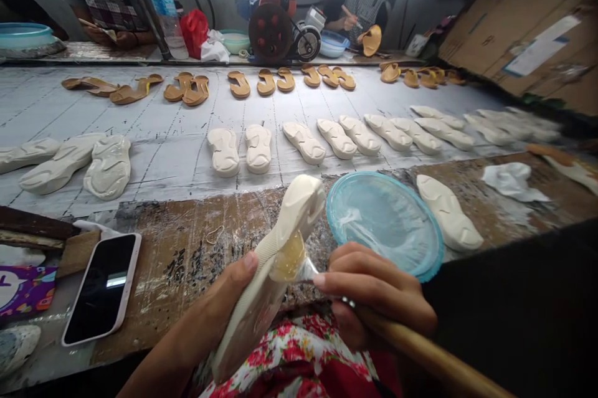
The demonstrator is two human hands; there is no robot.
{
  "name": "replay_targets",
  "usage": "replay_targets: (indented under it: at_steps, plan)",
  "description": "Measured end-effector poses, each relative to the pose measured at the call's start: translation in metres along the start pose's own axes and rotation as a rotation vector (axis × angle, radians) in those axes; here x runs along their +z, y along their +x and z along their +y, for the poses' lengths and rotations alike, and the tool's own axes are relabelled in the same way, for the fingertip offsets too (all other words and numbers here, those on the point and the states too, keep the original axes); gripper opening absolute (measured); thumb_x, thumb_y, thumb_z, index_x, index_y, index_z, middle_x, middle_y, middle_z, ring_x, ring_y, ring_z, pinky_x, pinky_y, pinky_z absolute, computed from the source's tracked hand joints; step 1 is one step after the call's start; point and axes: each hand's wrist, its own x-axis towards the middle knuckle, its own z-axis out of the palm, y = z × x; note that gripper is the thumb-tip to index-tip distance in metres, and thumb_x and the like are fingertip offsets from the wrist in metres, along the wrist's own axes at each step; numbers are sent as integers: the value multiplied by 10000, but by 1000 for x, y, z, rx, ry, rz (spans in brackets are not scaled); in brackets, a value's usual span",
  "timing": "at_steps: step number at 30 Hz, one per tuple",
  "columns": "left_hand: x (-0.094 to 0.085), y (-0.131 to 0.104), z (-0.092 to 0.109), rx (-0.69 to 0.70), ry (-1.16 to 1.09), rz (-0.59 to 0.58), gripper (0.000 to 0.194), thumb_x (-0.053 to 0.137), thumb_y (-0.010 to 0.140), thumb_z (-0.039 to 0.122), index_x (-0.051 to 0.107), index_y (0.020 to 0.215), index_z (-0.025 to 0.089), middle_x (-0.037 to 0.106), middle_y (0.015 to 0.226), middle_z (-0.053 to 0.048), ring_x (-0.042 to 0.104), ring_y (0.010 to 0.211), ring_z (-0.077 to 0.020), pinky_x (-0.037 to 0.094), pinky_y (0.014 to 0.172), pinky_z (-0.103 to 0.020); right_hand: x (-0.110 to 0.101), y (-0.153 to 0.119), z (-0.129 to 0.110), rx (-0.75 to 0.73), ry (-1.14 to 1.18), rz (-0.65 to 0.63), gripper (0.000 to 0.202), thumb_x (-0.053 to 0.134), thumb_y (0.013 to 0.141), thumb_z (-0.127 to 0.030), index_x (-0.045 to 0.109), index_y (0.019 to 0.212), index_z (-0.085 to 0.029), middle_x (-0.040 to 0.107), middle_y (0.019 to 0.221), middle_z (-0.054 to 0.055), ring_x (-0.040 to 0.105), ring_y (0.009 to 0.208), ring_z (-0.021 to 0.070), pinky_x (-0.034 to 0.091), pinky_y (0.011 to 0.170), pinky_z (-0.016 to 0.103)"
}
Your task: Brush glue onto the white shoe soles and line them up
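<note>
A cream shoe sole stands tilted on edge above the front of the bench, and my left hand is closed round its middle. My right hand grips a brush with a long wooden handle. The brush's yellowish bristles touch the face of the sole near its middle. Just beyond my right hand sits a round light-blue basin with a clear film over it. Another cream sole lies to the right of the basin.
Rows of cream soles and tan uppers lie on the white belt. A phone rests at the left. Across the belt are a machine, a bottle and two people; one holds a tan piece.
</note>
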Motion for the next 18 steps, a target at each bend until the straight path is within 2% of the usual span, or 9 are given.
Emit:
replay_targets:
  at_steps: [2, 5, 7, 9, 12, 14, 16, 18]
  plan:
    - [5, -1, 9, 90, 196, 10, 465, 523, 877, 458, 640, 1235, 184, 712, 974, -72, 601, 936, -313, 446, 863, -337, 3, -4, -1, -6, 5, 1, 175, 551, 804, -62, 655, 945, -61, 574, 666, 36, 517, 565, 116, 463, 497, 247]
    - [7, -3, 20, 258, 579, 10, 474, 471, 905, 471, 585, 1300, 235, 541, 1323, -44, 471, 1172, -305, 351, 977, -292, 1, -5, -4, -1, -4, -84, 171, 574, 779, -47, 652, 930, -64, 575, 678, 33, 515, 582, 114, 459, 509, 242]
    - [5, -4, 25, 308, 786, -14, 463, 415, 931, 466, 549, 1330, 274, 427, 1419, -17, 361, 1280, -291, 277, 1039, -274, -3, -2, -6, 9, -2, -185, 166, 585, 765, -40, 646, 916, -66, 565, 667, 31, 509, 582, 115, 451, 505, 238]
    - [3, -5, 28, 310, 903, -44, 457, 379, 946, 458, 516, 1353, 301, 372, 1444, -11, 292, 1328, -276, 221, 1080, -282, -5, 1, -8, 28, 21, -259, 154, 597, 758, -43, 644, 902, -73, 553, 657, 26, 490, 575, 110, 444, 505, 233]
    - [3, -4, 28, 308, 919, -83, 467, 326, 956, 479, 499, 1358, 316, 386, 1409, -30, 340, 1283, -267, 251, 1073, -328, -4, 4, -10, 48, 77, -296, 122, 589, 786, -78, 642, 896, -79, 546, 653, 23, 482, 576, 108, 448, 521, 232]
    - [4, -2, 26, 288, 822, -67, 492, 320, 948, 511, 521, 1335, 284, 511, 1260, -62, 457, 1137, -260, 335, 1011, -359, -1, 4, -11, 34, 105, -291, 118, 557, 834, -117, 641, 907, -75, 541, 644, 25, 492, 578, 109, 455, 528, 232]
    - [4, 0, 23, 212, 669, 14, 536, 364, 914, 568, 578, 1268, 227, 614, 995, -72, 536, 917, -242, 434, 870, -355, 4, 2, -12, 7, 116, -282, 135, 537, 865, -138, 639, 914, -65, 539, 640, 26, 489, 578, 107, 454, 525, 232]
    - [3, 4, 20, 83, 478, 94, 595, 428, 858, 634, 638, 1171, 172, 618, 759, -57, 534, 705, -210, 471, 664, -315, 8, -1, -13, -12, 113, -289, 123, 550, 866, -127, 637, 921, -58, 541, 643, 24, 481, 579, 102, 446, 520, 231]
